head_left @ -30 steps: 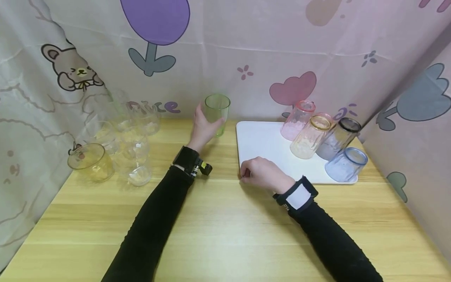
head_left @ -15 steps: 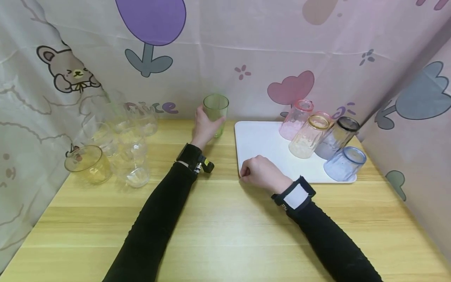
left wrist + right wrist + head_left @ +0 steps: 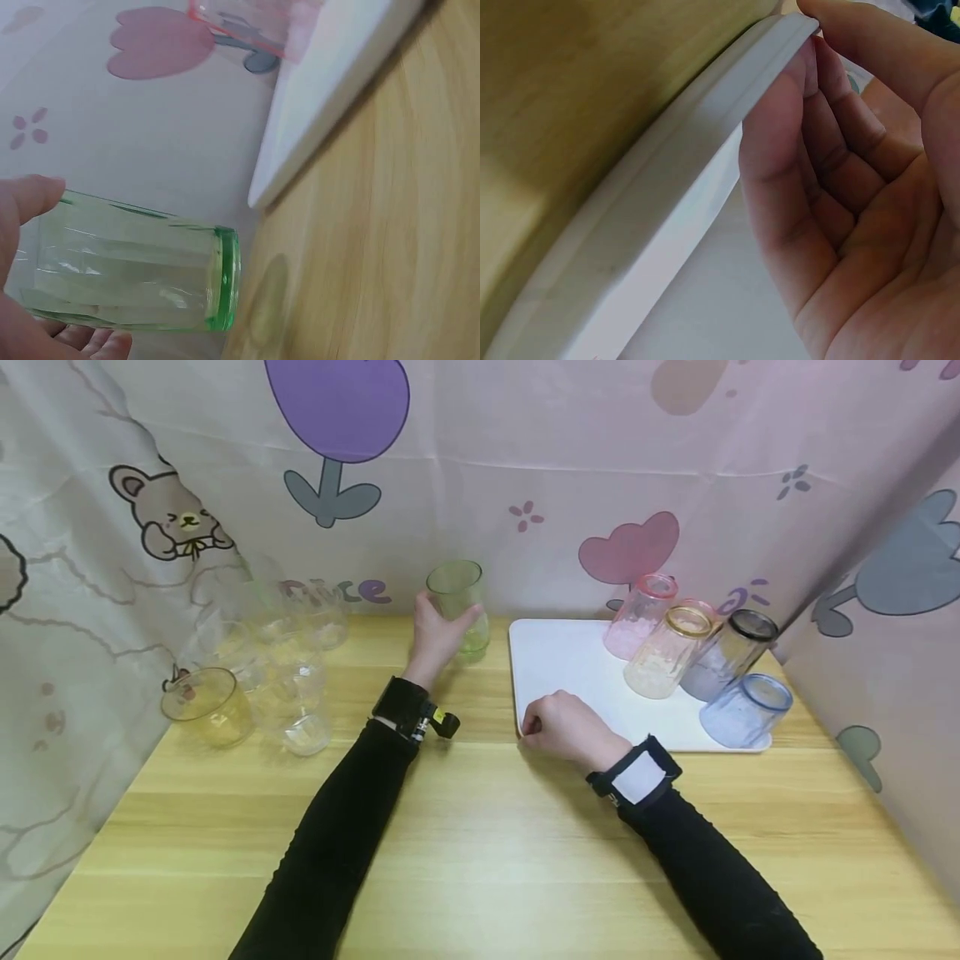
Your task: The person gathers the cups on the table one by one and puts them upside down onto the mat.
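While the left hand [image 3: 437, 635] grips the green glass [image 3: 457, 607] tilted at the back of the counter [image 3: 480, 827], just left of the white tray [image 3: 570, 668], it could slip from that smooth wall or knock the tray's edge — the right hand [image 3: 564, 729] pinches the near corner. Clear glasses [image 3: 288, 681] on the left blur together, so their number is hard to tell — and the green glass's base hides behind fingers.

The wooden counter [image 3: 480, 843] carries a white tray [image 3: 570, 668] at right and clear glasses [image 3: 285, 685] at left.
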Tool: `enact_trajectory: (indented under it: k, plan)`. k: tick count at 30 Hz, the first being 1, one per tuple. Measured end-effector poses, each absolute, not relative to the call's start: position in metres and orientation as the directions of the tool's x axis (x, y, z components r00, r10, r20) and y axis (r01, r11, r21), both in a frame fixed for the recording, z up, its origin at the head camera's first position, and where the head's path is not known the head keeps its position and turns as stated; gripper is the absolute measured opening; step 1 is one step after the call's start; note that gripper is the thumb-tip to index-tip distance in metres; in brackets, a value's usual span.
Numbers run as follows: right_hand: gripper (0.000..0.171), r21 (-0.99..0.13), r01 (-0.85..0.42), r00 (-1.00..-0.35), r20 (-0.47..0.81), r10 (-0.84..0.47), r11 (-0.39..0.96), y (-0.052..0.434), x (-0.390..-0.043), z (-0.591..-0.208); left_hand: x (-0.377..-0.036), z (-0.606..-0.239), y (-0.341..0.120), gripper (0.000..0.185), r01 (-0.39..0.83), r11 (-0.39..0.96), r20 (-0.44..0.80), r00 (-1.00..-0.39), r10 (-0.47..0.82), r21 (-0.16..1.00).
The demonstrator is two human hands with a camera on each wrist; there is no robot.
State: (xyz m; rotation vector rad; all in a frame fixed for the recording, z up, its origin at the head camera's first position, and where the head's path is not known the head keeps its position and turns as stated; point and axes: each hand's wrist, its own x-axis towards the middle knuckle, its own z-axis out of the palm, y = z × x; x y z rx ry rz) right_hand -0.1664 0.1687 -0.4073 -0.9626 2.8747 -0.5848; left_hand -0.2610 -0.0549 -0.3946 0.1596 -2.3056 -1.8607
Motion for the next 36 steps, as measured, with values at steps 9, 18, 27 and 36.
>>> enact_trajectory:
  k: [9,18,27,36]
  plan:
    - [0.014,-0.374,-0.567,-0.807,0.074,-0.586,0.734,0.170,-0.166,-0.408,-0.242,-0.386,-0.053,0.094,-0.046,-0.062,-0.057,-0.982,-0.178,0.997]
    - [0.010,-0.368,-0.585,-0.793,0.077,-0.604,0.722,0.174,-0.170,-0.404,-0.237,-0.383,-0.045,0.100,-0.115,-0.299,-0.136,-0.990,-0.049,0.947]
    - [0.024,-0.453,-0.585,-0.793,0.494,-0.357,0.673,0.186,-0.176,-0.384,-0.236,-0.382,-0.036,0.050,-0.144,-0.471,-0.135,-0.989,0.053,0.870]
    - [0.076,-0.430,-0.685,-0.640,0.741,-0.204,0.587,0.188,-0.181,-0.384,-0.231,-0.382,-0.024,0.066,-0.221,-0.513,-0.146,-0.972,0.183,0.830]
